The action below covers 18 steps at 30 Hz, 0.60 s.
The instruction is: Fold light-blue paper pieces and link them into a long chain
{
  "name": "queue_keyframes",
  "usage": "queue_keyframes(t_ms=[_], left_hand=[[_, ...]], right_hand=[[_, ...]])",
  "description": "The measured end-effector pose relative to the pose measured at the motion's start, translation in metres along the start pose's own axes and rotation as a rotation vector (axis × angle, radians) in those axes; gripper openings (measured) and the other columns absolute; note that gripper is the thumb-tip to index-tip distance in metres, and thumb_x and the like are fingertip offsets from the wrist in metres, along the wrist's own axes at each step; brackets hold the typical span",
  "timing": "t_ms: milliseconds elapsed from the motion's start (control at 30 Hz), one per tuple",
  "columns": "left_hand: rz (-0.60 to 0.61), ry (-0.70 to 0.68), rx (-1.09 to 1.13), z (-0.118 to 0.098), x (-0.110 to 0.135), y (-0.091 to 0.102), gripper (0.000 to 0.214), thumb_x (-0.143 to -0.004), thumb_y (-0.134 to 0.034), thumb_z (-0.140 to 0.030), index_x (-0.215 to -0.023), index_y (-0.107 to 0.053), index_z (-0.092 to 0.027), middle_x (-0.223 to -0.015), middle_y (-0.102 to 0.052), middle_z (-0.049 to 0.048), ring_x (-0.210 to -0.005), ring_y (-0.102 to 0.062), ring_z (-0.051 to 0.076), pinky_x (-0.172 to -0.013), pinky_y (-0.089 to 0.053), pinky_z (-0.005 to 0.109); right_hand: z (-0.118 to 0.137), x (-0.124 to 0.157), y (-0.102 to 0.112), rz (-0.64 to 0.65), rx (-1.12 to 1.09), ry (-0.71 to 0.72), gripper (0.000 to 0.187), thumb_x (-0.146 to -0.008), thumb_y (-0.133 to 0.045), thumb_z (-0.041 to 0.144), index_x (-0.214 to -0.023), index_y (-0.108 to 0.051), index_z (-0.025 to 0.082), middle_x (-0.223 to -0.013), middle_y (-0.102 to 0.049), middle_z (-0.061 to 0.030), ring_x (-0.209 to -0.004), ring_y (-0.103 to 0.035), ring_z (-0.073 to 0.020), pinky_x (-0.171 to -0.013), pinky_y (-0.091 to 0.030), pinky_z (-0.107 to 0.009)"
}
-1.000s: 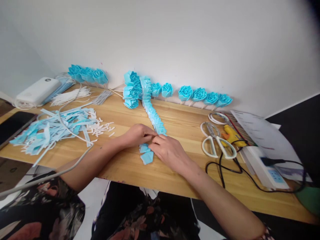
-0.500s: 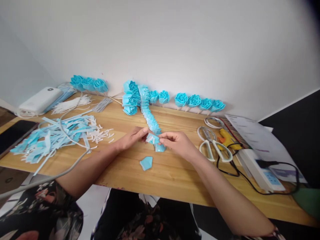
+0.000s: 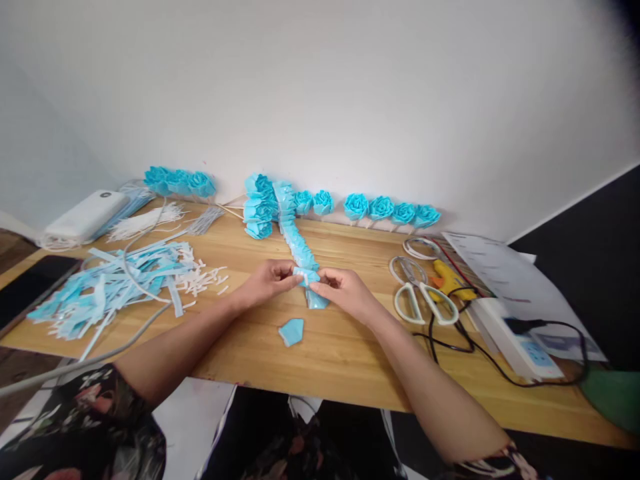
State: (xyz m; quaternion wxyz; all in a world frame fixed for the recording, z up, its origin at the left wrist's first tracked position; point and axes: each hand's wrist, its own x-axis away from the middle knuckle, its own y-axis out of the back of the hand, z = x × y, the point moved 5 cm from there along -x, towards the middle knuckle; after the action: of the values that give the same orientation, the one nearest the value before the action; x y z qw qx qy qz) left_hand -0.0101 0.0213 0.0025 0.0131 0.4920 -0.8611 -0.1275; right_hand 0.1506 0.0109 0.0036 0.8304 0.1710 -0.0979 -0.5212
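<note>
Between my two hands is a small blue petal piece (image 3: 305,276) with whitish marks on its face. My left hand (image 3: 270,283) pinches its left side between thumb and fingers. On the opposite side my right hand (image 3: 345,289) pinches the right edge. Just behind and under it runs an overlapping row of light blue petal pieces (image 3: 299,248), reaching back toward the wall. One loose blue petal piece (image 3: 291,331) lies on the wooden table (image 3: 240,360) nearer to me. The fingertips partly cover the held piece.
Blue handmade flowers (image 3: 381,208) line the wall. Left are blue and white strips (image 3: 115,283), a phone (image 3: 35,293) and a white power bank (image 3: 85,217). Right are scissors (image 3: 425,297), a yellow glue gun (image 3: 451,280), a power strip (image 3: 517,337) and papers (image 3: 520,290). A grey cable (image 3: 135,337) crosses near my left arm.
My left fingers have shifted from the top of the petal piece to its left side. Both hands stay close together around it. The view has tilted slightly.
</note>
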Motion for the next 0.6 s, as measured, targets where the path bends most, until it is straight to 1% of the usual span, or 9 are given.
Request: queue_keyframes(t_ms=[100, 200, 267, 333, 433, 600], left_hand=[[0.023, 0.020, -0.028, 0.0039, 0.0004, -0.0018, 0.037, -0.081, -0.058, -0.047, -0.068, -0.053, -0.013, -0.061, -0.045, -0.0033, -0.059, -0.039, 0.008, -0.056, -0.032, 0.021], [0.084, 0.041, -0.053, 0.0058, 0.0008, -0.0062, 0.039, -0.082, -0.055, -0.047, -0.064, -0.050, -0.013, -0.058, -0.040, -0.0041, -0.056, -0.036, 0.008, -0.053, -0.030, 0.021], [0.110, 0.041, -0.070, 0.0043, 0.0012, -0.0079, 0.038, -0.082, -0.055, -0.047, -0.065, -0.051, -0.013, -0.058, -0.041, -0.0038, -0.056, -0.038, 0.008, -0.053, -0.030, 0.021], [0.093, 0.020, -0.076, 0.0010, 0.0013, -0.0068, 0.035, -0.081, -0.057, -0.046, -0.070, -0.054, -0.013, -0.062, -0.047, -0.0023, -0.060, -0.043, 0.009, -0.055, -0.034, 0.021], [0.036, -0.007, -0.076, -0.0016, 0.0009, -0.0027, 0.032, -0.081, -0.058, -0.044, -0.079, -0.057, -0.013, -0.070, -0.055, 0.0002, -0.065, -0.048, 0.011, -0.060, -0.038, 0.022], [0.016, -0.014, -0.068, 0.0016, 0.0008, -0.0008, 0.030, -0.083, -0.058, -0.041, -0.076, -0.058, -0.012, -0.067, -0.054, 0.0000, -0.062, -0.046, 0.010, -0.060, -0.037, 0.022]], right_hand=[[0.0003, 0.0013, 0.0007, -0.052, 0.032, 0.016, 0.024, -0.080, -0.059, 0.037, -0.068, -0.055, 0.017, -0.060, -0.046, 0.0038, -0.055, -0.041, -0.0087, -0.051, -0.032, -0.021], [0.0027, 0.0018, 0.0032, -0.088, 0.056, 0.029, 0.021, -0.080, -0.057, 0.033, -0.068, -0.054, 0.017, -0.061, -0.046, 0.0038, -0.055, -0.040, -0.0086, -0.051, -0.031, -0.021], [0.0035, 0.0017, 0.0035, -0.085, 0.073, 0.035, 0.019, -0.080, -0.056, 0.032, -0.067, -0.054, 0.017, -0.061, -0.046, 0.0038, -0.055, -0.040, -0.0087, -0.051, -0.031, -0.021], [0.0029, 0.0014, 0.0032, -0.079, 0.087, 0.031, 0.018, -0.079, -0.056, 0.031, -0.068, -0.054, 0.017, -0.061, -0.047, 0.0036, -0.056, -0.041, -0.0088, -0.052, -0.031, -0.021], [0.0011, 0.0009, 0.0024, -0.076, 0.093, 0.021, 0.018, -0.079, -0.057, 0.032, -0.068, -0.054, 0.017, -0.061, -0.046, 0.0036, -0.055, -0.040, -0.0088, -0.052, -0.031, -0.021], [0.0014, 0.0002, -0.0006, -0.031, 0.051, 0.026, 0.024, -0.083, -0.054, 0.037, -0.069, -0.054, 0.017, -0.062, -0.045, 0.0032, -0.056, -0.040, -0.0090, -0.051, -0.030, -0.021]])
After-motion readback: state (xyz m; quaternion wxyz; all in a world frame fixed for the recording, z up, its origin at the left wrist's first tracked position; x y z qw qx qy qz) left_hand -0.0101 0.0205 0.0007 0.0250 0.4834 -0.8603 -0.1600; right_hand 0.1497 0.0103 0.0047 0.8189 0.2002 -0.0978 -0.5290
